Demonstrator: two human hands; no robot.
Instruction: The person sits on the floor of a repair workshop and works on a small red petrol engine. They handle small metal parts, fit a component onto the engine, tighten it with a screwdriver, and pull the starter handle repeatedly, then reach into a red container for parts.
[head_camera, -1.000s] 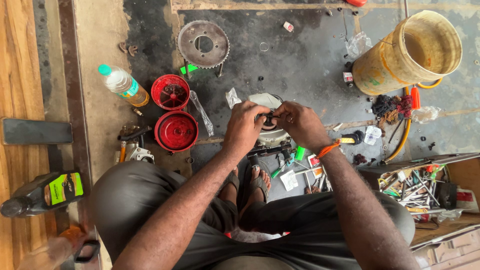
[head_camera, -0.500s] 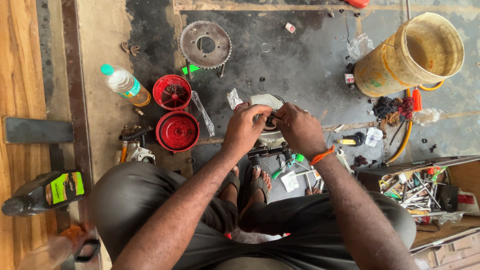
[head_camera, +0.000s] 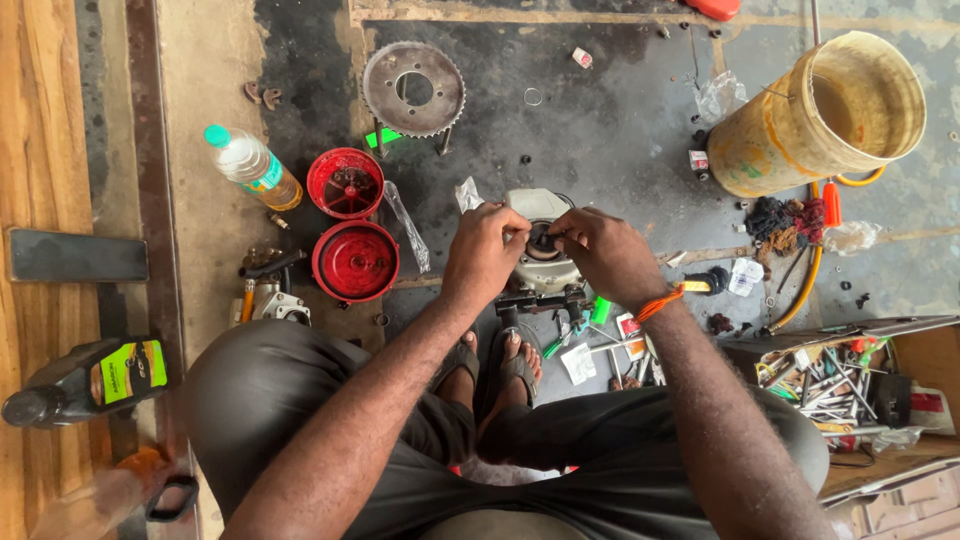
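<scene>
Big yellow bucket (head_camera: 830, 115) top right, tipped on its side, mouth facing right. Open toolbox (head_camera: 850, 385) lower right, crammed with tools. Toothed sprocket (head_camera: 413, 88) flat on stained floor, top centre. Two red round covers (head_camera: 352, 222) left of centre, one above the other. Black oil bottle (head_camera: 85, 380) lying far left on wood planks, green-yellow rectangular label facing up. Clear plastic bottle (head_camera: 250, 165) with green cap and a band label, slanted, just left of upper red cover. Small white-red packet (head_camera: 582, 58) near top centre; white paper slips (head_camera: 745, 277) right of hands and by the feet.

Grey engine casing (head_camera: 545, 245) centre floor, just ahead of sandalled feet. Left hand (head_camera: 487, 255) curled over casing's left edge, fingers pinched at its dark round centre part; right hand (head_camera: 605, 255), orange wrist thread, pinched on same part from the right. Both gripping; exact piece pinched too small to tell.

Versus half a second back: hands slightly lower, at same spot on casing, view shifted slightly; bottles, covers, bucket unmoved.
</scene>
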